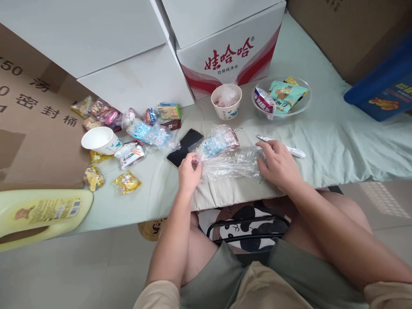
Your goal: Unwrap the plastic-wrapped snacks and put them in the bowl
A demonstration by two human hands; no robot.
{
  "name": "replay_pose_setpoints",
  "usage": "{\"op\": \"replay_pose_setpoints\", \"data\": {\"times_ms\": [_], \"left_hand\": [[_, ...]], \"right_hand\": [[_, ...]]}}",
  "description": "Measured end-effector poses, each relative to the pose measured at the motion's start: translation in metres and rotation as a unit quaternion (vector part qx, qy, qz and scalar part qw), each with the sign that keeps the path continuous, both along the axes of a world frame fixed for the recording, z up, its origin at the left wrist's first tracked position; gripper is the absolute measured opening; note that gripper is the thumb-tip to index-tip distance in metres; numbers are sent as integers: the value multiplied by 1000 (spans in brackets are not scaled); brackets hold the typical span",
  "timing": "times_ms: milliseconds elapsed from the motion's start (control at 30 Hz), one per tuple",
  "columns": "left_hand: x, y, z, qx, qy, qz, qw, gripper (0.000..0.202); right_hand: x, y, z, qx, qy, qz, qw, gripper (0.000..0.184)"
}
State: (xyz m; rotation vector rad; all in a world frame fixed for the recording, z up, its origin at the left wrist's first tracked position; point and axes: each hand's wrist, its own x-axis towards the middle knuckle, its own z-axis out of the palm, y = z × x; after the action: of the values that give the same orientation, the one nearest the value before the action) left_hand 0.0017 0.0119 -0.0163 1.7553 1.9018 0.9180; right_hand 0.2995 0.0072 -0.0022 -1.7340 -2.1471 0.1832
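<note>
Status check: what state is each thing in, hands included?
Clear wrapper, crumpled
Left hand, pinching the wrapper's left end
Right hand, at its right end; grip unclear
Knife, lying down, partly hidden
Phone, screen dark
Left paper cup, tilted
Other paper cup, upright, plastic inside
Bowl, upright, holding snack packets

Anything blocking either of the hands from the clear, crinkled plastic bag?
Nothing visible. The left hand is at the left end of the clear, crinkled plastic bag, the right hand at its right. The white-handled metal-bladed knife lies beyond the right hand, not between.
</note>
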Motion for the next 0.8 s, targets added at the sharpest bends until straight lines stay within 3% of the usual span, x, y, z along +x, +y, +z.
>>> {"op": "replay_pose_setpoints", "data": {"times_ms": [133,267,367,433,533,633,700,800], "left_hand": [[4,-1,1,33,-78,-19,996,25],[9,-4,6,55,-121,-16,991,28],[9,-4,9,39,-98,-5,994,33],[6,-3,10,35,-47,-6,998,36],[2,-5,14,29,-11,-17,999,41],[5,-13,18,-14,-92,-61,994,42],[11,-19,21,-48,-162,-108,980,38],[22,-23,25,-62,-207,-151,965,39]], "right_hand": [[-8,-16,6,-26,-48,7,999,43],[-14,-32,9,-86,-69,77,991,61],[-14,-39,8,-140,-65,168,974,70],[-13,-38,9,-158,-49,191,967,67],[-11,-29,16,-140,27,172,975,50],[-10,-19,26,-94,173,188,962,33],[-13,-16,29,-91,254,221,937,37],[-24,-17,21,-137,288,273,908,58]]}}
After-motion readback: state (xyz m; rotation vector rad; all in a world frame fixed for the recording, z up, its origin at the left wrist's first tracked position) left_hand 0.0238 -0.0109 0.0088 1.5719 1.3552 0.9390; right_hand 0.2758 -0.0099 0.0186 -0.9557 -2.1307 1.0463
